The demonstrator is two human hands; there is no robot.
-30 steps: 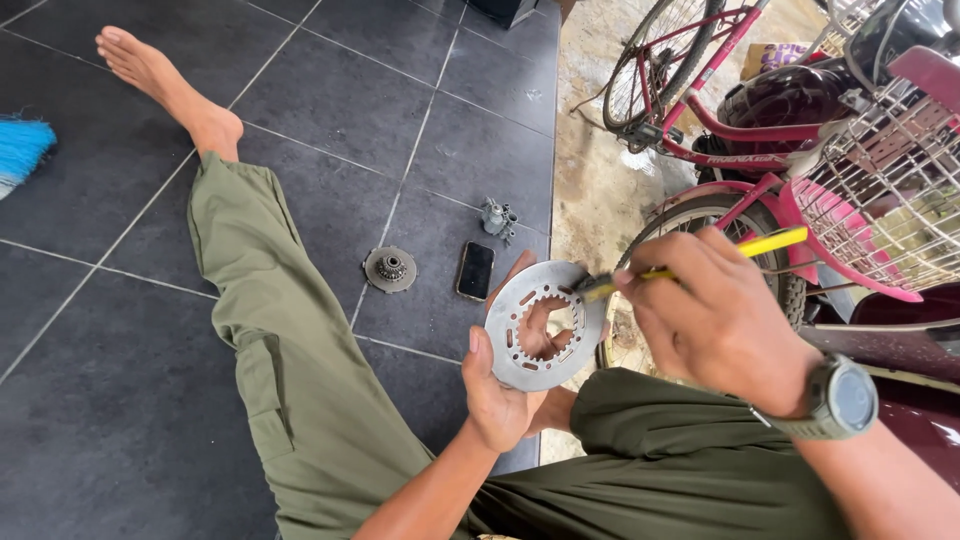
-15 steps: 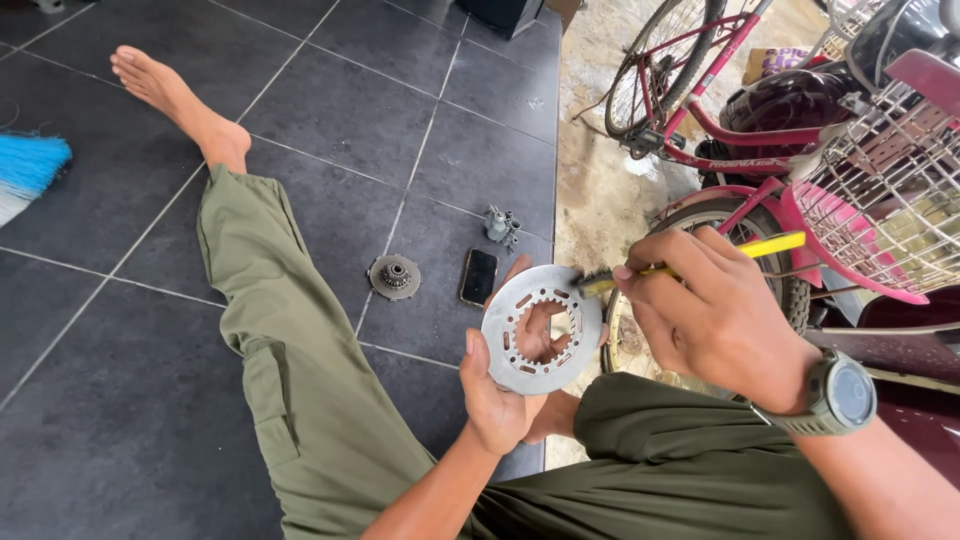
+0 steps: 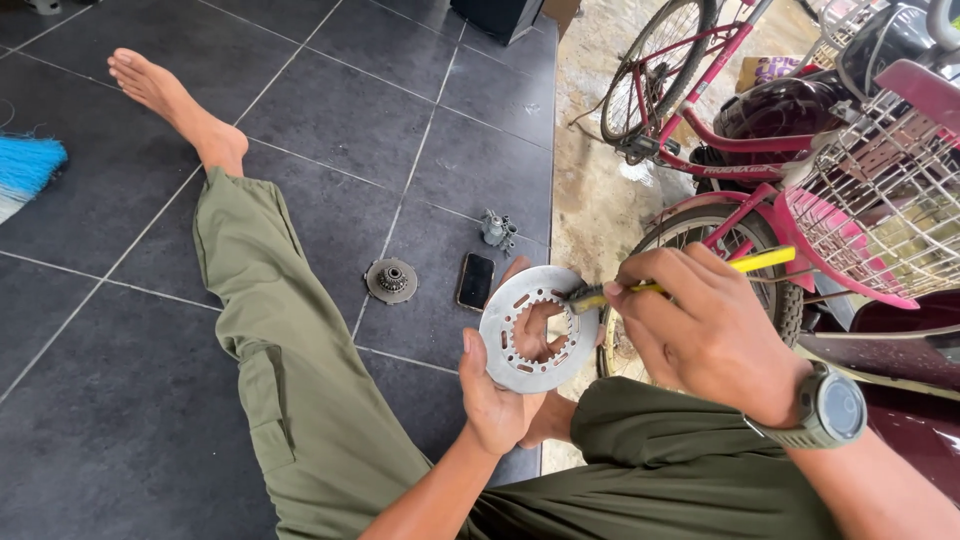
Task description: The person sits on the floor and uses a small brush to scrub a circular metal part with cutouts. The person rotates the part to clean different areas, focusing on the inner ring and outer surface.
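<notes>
Closest in, the left hand [image 3: 497, 395] grips the metal disc [image 3: 538, 328] from below, thumb pressed on the lower left rim, fingers showing through the toothed centre hole. The disc stands nearly upright, face toward the camera, held above the lap in olive trousers [image 3: 300, 400]. Right of the disc, the right hand [image 3: 705, 325], with a wristwatch [image 3: 830, 408] on its wrist, is closed around a yellow-handled tool [image 3: 680, 280]; the tool's dark tip touches the disc's upper right edge. So both hands are clamped, one on the disc, one on the tool, and they meet at the rim.

Just beyond the disc, on the dark tiled floor [image 3: 120, 420], lies a black phone [image 3: 476, 281]. Left of the phone sits a small round toothed part [image 3: 391, 281], and past the phone, a little grey metal piece [image 3: 497, 231]. The outstretched leg runs away left of the disc to a bare foot [image 3: 165, 95]. Far left, blue broom bristles [image 3: 28, 168] poke in. Right of the disc and beyond stand a pink bicycle [image 3: 720, 170] and a wire basket [image 3: 880, 215].
</notes>
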